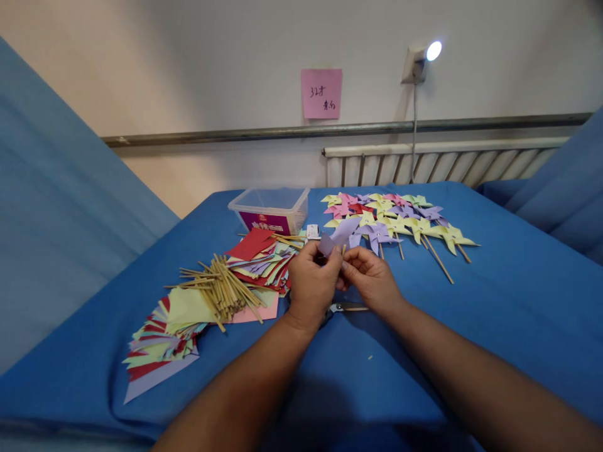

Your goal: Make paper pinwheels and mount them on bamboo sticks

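My left hand (311,282) and my right hand (372,279) meet above the middle of the blue table (494,301). Both pinch a folded purple paper piece (340,233) that rises just above my fingers. The fingers of both hands are closed around it. A thin wooden stick may be between my right fingers, but I cannot tell. Scissors (346,307) lie on the cloth right under my hands.
Finished paper pinwheels (400,220) on sticks lie at the back right. A clear plastic box (271,210) stands at the back. Coloured paper squares (261,260), a heap of wooden sticks (223,289) and cut paper triangles (160,345) lie to the left.
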